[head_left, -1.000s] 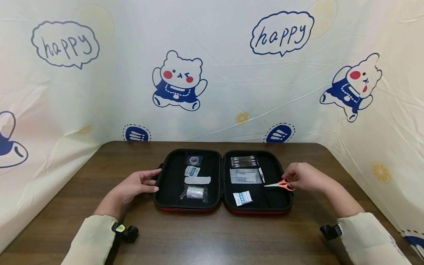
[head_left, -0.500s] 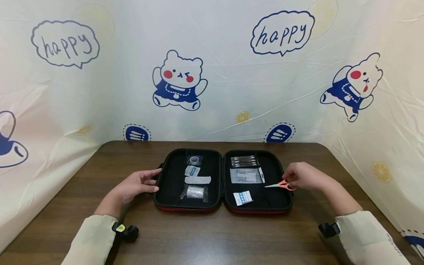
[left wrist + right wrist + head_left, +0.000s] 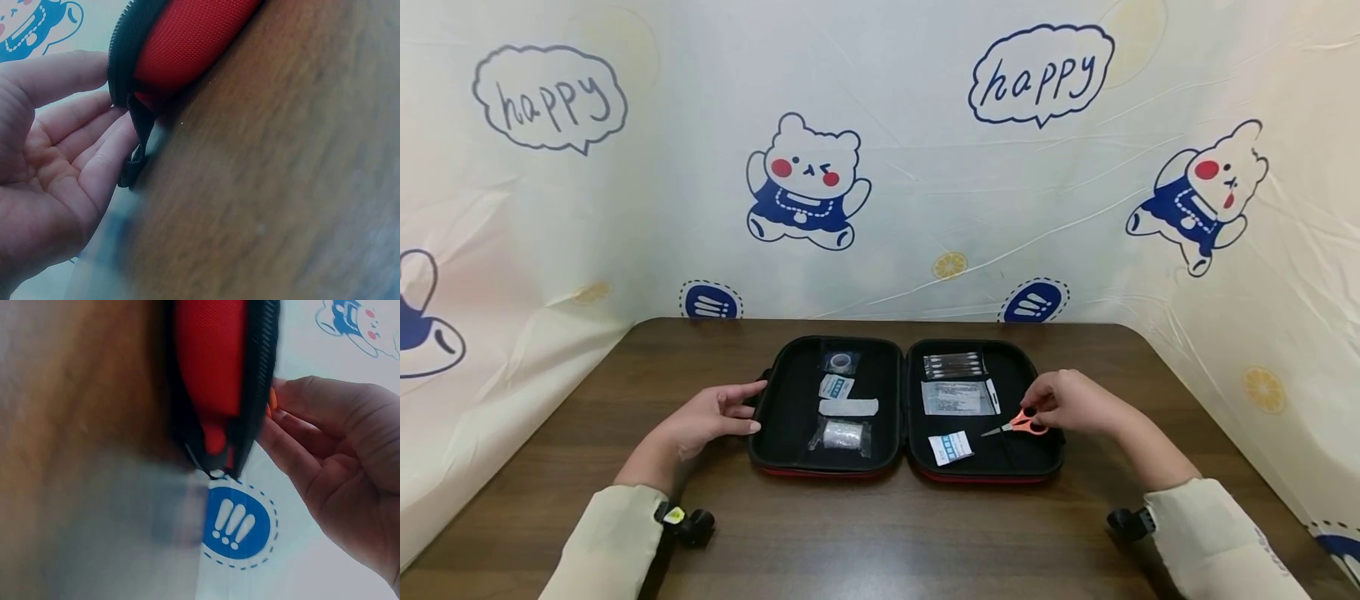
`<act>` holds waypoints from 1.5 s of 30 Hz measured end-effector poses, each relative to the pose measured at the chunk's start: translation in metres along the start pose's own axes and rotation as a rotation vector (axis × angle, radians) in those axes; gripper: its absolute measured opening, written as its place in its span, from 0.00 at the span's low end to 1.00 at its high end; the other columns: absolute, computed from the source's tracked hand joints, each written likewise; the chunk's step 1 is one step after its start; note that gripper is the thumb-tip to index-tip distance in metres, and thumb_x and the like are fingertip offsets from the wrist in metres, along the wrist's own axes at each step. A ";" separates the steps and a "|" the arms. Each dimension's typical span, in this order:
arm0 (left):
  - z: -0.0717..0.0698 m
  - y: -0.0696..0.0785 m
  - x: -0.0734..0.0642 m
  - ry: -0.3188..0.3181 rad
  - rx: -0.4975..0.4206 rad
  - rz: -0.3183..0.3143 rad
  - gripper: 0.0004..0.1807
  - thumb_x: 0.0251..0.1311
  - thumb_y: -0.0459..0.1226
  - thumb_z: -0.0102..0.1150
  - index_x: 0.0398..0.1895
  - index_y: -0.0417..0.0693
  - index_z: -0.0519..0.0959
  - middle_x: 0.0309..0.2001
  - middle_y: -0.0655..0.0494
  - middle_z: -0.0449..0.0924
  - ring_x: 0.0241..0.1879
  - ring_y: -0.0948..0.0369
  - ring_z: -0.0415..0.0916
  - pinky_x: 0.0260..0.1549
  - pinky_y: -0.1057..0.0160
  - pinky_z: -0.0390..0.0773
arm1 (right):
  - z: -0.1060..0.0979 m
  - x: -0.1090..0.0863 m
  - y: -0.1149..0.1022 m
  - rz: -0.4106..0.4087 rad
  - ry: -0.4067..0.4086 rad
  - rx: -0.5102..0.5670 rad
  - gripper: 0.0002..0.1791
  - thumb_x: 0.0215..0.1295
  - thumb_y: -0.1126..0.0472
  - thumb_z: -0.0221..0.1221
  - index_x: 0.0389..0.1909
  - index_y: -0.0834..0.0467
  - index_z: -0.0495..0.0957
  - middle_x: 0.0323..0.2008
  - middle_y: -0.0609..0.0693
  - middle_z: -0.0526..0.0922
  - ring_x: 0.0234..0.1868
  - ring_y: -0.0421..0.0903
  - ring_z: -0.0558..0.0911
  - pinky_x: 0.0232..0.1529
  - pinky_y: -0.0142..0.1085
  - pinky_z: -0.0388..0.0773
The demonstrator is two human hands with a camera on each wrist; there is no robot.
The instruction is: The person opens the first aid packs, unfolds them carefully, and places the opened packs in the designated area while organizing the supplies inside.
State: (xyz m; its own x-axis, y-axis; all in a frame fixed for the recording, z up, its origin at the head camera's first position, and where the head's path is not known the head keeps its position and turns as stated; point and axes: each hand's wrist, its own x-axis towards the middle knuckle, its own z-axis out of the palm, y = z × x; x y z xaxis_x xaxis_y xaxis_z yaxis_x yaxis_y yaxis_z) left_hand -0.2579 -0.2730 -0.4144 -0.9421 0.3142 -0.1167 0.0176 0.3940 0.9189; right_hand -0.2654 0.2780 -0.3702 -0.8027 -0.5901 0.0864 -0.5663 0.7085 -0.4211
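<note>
A black-lined zip case (image 3: pixel 786 412) with a red outer shell lies unfolded on the table. My left hand (image 3: pixel 700 421) rests against its left rim; in the left wrist view the fingertips meet the zipper edge beside a short black strap (image 3: pixel 144 128). Over the right half, my right hand (image 3: pixel 1075 404) pinches orange-handled scissors (image 3: pixel 1021 423) by the handles, blades pointing left. Just left of the blade tips is a white-and-blue packet (image 3: pixel 950 448). In the right wrist view the case wall (image 3: pixel 212 356) hides most of the scissors, leaving a bit of orange at the fingertips.
The right half also holds a pack of cotton swabs (image 3: pixel 953 365), a printed sachet (image 3: pixel 957 398) and a slim white stick (image 3: pixel 992 396). On the left half lie a tape roll (image 3: pixel 840 362), a small packet (image 3: pixel 835 387), a white strip (image 3: pixel 847 407) and a wrapped bandage roll (image 3: pixel 842 434).
My right hand has moved left and farther over the case with the scissors, and their blades now tilt slightly downward. The left hand stays at the rim.
</note>
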 end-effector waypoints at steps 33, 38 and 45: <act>-0.001 -0.005 0.001 0.000 -0.011 0.004 0.43 0.55 0.35 0.70 0.73 0.39 0.60 0.71 0.35 0.57 0.62 0.42 0.69 0.60 0.48 0.70 | 0.035 0.020 -0.017 0.324 0.024 0.404 0.14 0.48 0.71 0.70 0.37 0.67 0.82 0.28 0.51 0.83 0.29 0.42 0.80 0.32 0.34 0.79; -0.001 -0.004 0.001 0.002 -0.003 0.002 0.43 0.56 0.35 0.70 0.73 0.40 0.60 0.71 0.34 0.57 0.62 0.43 0.69 0.59 0.50 0.71 | 0.038 0.024 -0.021 0.328 0.038 0.375 0.11 0.46 0.73 0.69 0.33 0.65 0.81 0.26 0.50 0.80 0.28 0.43 0.78 0.30 0.35 0.80; -0.001 -0.002 0.001 0.005 0.009 -0.007 0.43 0.55 0.36 0.70 0.73 0.40 0.60 0.71 0.35 0.57 0.62 0.42 0.68 0.60 0.48 0.70 | 0.043 0.028 -0.027 0.350 0.059 0.364 0.09 0.47 0.73 0.69 0.31 0.65 0.81 0.27 0.51 0.81 0.28 0.43 0.78 0.31 0.35 0.79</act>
State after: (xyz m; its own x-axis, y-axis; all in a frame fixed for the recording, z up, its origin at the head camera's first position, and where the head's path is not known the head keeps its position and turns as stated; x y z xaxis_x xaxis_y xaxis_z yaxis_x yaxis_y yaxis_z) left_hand -0.2589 -0.2746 -0.4164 -0.9438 0.3074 -0.1212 0.0142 0.4041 0.9146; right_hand -0.2640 0.2256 -0.3950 -0.9479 -0.3109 -0.0698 -0.1677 0.6730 -0.7204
